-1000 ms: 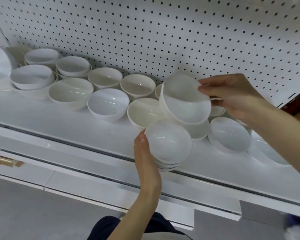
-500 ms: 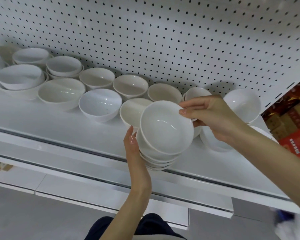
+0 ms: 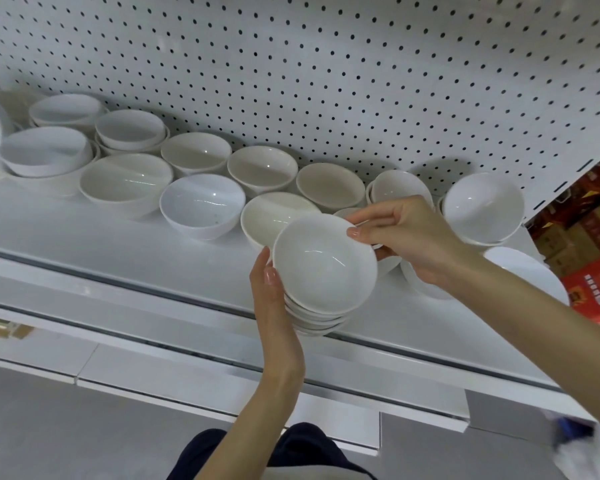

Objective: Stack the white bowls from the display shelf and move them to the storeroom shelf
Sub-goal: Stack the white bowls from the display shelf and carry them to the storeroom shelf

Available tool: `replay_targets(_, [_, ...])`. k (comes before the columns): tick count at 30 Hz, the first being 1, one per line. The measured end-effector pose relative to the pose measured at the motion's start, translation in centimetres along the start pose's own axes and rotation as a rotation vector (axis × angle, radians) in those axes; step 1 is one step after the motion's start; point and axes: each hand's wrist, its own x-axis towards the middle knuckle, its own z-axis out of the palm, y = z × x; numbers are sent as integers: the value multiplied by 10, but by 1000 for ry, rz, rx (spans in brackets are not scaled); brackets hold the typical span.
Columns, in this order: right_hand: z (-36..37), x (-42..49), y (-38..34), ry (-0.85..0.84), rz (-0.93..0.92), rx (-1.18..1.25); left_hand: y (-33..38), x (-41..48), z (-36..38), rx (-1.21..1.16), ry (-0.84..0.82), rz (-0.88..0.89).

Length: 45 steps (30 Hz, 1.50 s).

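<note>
White bowls (image 3: 201,206) keep nesting: the top bowl (image 3: 324,265), aloft a second ago, now sits on the stack (image 3: 321,322) at the front edge of the display shelf (image 3: 118,244). Right hand (image 3: 409,237) pinches its rim, left hand (image 3: 274,306) cups the stack; many remain loose.

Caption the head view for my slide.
Left hand holds the bowl stack by the shelf; right hand pinches its top bowl.

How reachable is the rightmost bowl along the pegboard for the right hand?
Probably yes: the right hand only pinches the top bowl, and the rightmost pegboard bowl sits beyond it, nothing between.
</note>
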Motion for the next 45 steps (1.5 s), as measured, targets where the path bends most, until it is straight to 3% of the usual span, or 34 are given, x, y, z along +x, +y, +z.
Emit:
replay_targets(13, [-4,5,4,-43,-4,-19,1,-3,0,42,-28,4])
replay_targets(26, [-7,24,-5,-180,-20,-227,4,-3,-1,40,-33,-30])
replay_targets(36, [-12,23,9,-181,-39,-180,10,-5,3,98,-17,-1])
replay_targets(39, [-23,26,11,-99,-46,-180,12,-6,6,91,-7,-5])
replay_targets(42, [-48,43,19,115,-73,-201,11,-6,7,79,4,-2])
replay_targets(45, [-82,66,40,255,-95,-351,11,-7,9,52,24,-11])
